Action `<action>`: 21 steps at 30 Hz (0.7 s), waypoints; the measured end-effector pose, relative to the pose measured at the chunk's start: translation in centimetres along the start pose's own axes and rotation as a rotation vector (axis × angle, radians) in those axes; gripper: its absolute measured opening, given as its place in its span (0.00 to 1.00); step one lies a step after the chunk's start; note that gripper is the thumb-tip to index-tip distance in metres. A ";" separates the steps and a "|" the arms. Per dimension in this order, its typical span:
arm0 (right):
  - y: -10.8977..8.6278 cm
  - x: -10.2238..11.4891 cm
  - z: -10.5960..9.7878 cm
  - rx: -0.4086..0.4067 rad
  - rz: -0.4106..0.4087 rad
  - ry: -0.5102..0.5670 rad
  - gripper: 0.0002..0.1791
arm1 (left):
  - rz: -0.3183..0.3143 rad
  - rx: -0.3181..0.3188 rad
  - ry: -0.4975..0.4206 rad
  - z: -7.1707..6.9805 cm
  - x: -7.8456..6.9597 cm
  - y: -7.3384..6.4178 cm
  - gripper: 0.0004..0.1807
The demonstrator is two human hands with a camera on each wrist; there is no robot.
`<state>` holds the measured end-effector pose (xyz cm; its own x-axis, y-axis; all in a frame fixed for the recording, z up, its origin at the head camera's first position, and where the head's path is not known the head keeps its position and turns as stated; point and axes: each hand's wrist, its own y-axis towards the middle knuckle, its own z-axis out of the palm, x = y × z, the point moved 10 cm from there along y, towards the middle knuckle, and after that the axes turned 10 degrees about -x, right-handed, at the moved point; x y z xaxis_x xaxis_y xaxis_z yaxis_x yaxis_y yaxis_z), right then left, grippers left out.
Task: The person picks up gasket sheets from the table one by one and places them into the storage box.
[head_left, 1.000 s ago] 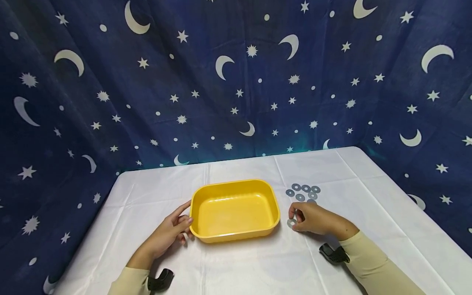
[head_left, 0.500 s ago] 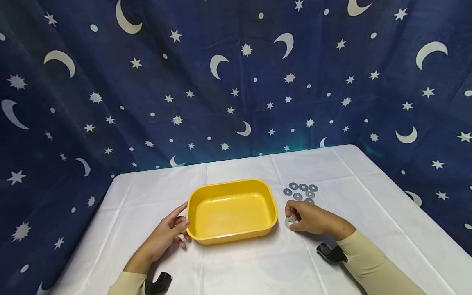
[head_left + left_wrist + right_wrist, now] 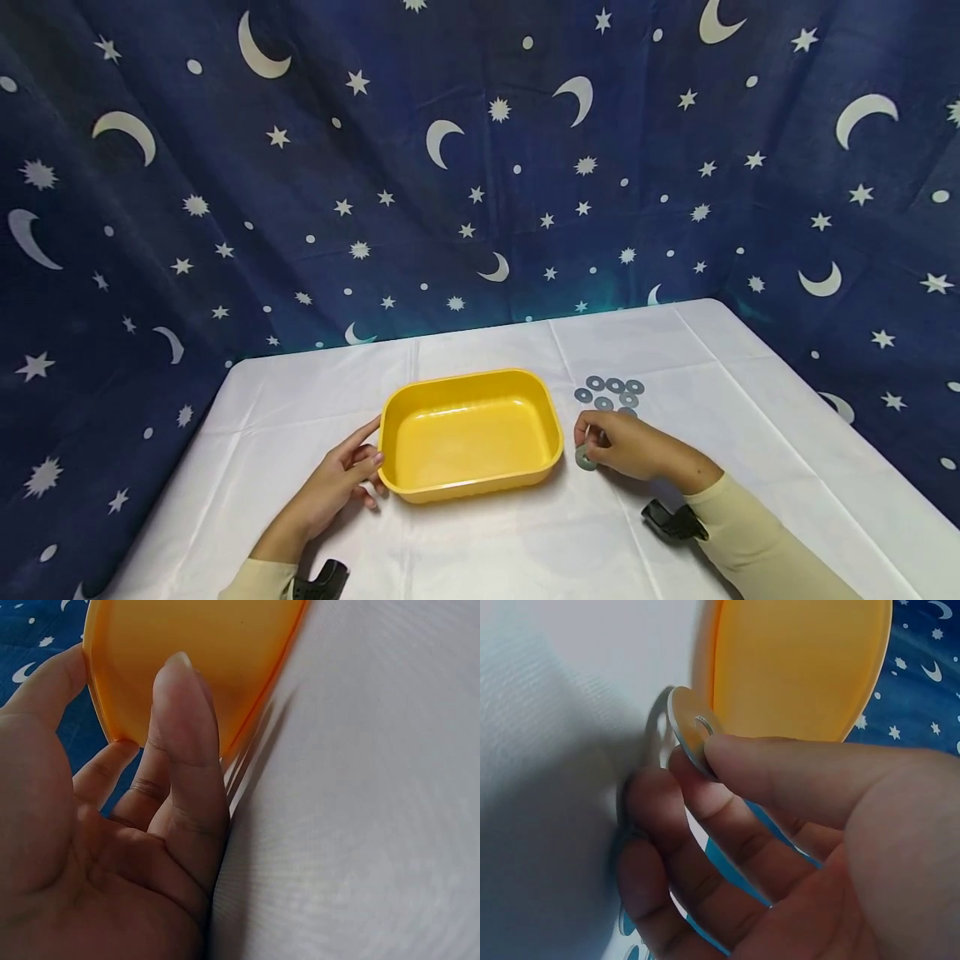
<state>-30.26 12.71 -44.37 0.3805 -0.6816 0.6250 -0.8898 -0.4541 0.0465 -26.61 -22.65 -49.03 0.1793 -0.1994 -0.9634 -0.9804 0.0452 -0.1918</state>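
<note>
My right hand (image 3: 637, 446) pinches a flat grey metal washer (image 3: 584, 459) between thumb and fingers, just right of the yellow tray (image 3: 468, 482). In the right wrist view the washer (image 3: 684, 720) stands tilted close over the white cloth, with the thumb over one edge of its hole. My left hand (image 3: 326, 487) lies at the tray's left end. Its fingers (image 3: 64, 675) touch the wall there in the left wrist view, while the thumb points up in front of it. Nothing lies inside the tray.
Several more grey washers (image 3: 603, 403) lie loosely grouped behind my right hand, which partly hides the nearest one. A white cloth (image 3: 495, 550) covers the table. Dark blue curtains (image 3: 420, 275) with moons and stars stand behind and at both sides.
The washer in my right hand has turned, and its visible face looks darker, with the fingers over more of its hole. The tray stays put; the head view has shifted slightly.
</note>
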 end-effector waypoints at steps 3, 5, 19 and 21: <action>0.0 0.0 -0.1 -0.001 -0.002 0.014 0.08 | 0.003 0.004 -0.003 0.1 0.0 0.1 0.35; -0.1 0.2 -0.2 0.001 -0.009 0.031 0.08 | -0.001 0.001 -0.003 0.0 0.0 0.0 0.35; -0.5 2.2 -2.9 -0.121 -0.055 -0.010 0.07 | -0.016 -0.017 -0.007 -0.1 0.2 0.1 0.36; -0.4 2.8 -3.5 -0.158 -0.076 -0.014 0.08 | -0.014 -0.015 -0.005 -0.1 0.1 0.2 0.36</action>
<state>-29.70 12.98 -39.94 0.4510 -0.6573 0.6038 -0.8863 -0.4099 0.2158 -26.78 -22.77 -49.16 0.1929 -0.1948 -0.9617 -0.9790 0.0274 -0.2019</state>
